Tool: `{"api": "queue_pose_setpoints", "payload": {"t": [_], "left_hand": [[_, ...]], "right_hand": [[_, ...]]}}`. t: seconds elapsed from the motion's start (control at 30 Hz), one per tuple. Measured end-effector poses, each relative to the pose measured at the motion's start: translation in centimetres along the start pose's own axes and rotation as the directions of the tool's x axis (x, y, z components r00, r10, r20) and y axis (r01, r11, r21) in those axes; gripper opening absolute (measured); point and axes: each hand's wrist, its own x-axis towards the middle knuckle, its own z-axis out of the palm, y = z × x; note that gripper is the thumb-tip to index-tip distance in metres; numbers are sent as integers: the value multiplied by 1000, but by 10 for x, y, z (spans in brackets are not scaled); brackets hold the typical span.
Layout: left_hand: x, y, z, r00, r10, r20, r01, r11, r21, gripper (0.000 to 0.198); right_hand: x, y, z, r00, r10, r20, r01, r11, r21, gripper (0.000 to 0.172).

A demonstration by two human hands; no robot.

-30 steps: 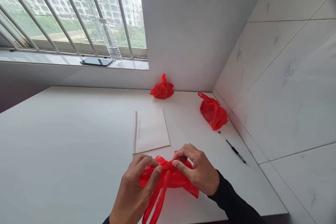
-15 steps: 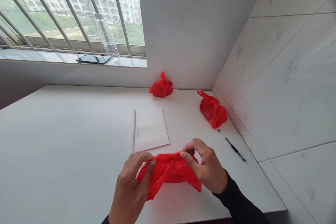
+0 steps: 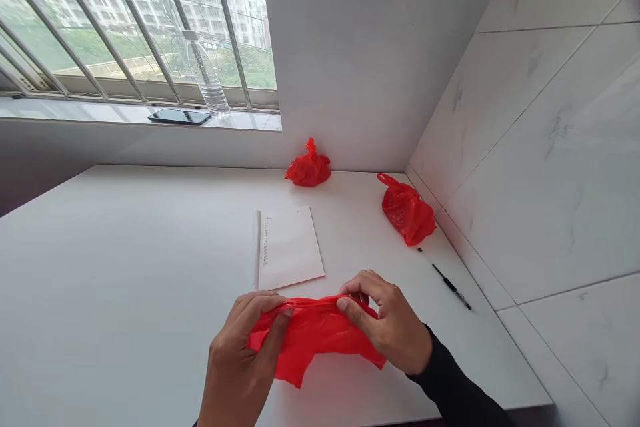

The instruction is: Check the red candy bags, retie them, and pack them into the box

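Observation:
A red plastic bag [image 3: 320,330] is stretched between my two hands over the front part of the white table. My left hand [image 3: 245,347] pinches the bag's upper edge at its left side, thumb in front and fingers behind. On the other side, my right hand [image 3: 387,317] grips the same edge between thumb and fingers. Two handle-like flaps of thin red plastic hang down below the hands. Just beyond the bag lies a white notebook [image 3: 290,247] with small print along its left side.
A knotted red bag [image 3: 309,168] sits by the back wall, and another red bag [image 3: 407,213] rests near the right wall. A black pen [image 3: 451,287] with its cap off lies at right. On the windowsill are a phone [image 3: 180,117] and a water bottle [image 3: 209,80].
My left hand has shifted slightly left, and the bag is spread a little wider with its left flap hanging lower. My right hand keeps its pinch.

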Motion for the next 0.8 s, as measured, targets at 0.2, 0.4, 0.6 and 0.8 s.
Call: {"api": "queue_pose_setpoints", "payload": {"t": [0.2, 0.4, 0.6, 0.8], "left_hand": [[-3, 24, -9, 935, -314, -163, 290, 944, -159, 22], [3, 35, -22, 845, -480, -237, 417, 868, -270, 39], [5, 42, -23, 907, -292, -304, 303, 953, -12, 32], [-2, 49, -30, 843, -207, -496, 309, 942, 133, 29]], "right_hand": [[-3, -5, -2, 978, 88, -187, -57, 985, 164, 22], [-3, -7, -3, 959, 130, -253, -36, 938, 346, 16], [-1, -25, -7, 991, 111, -71, -76, 924, 375, 19], [-10, -33, -12, 986, 115, -119, -75, 952, 297, 22]]}}
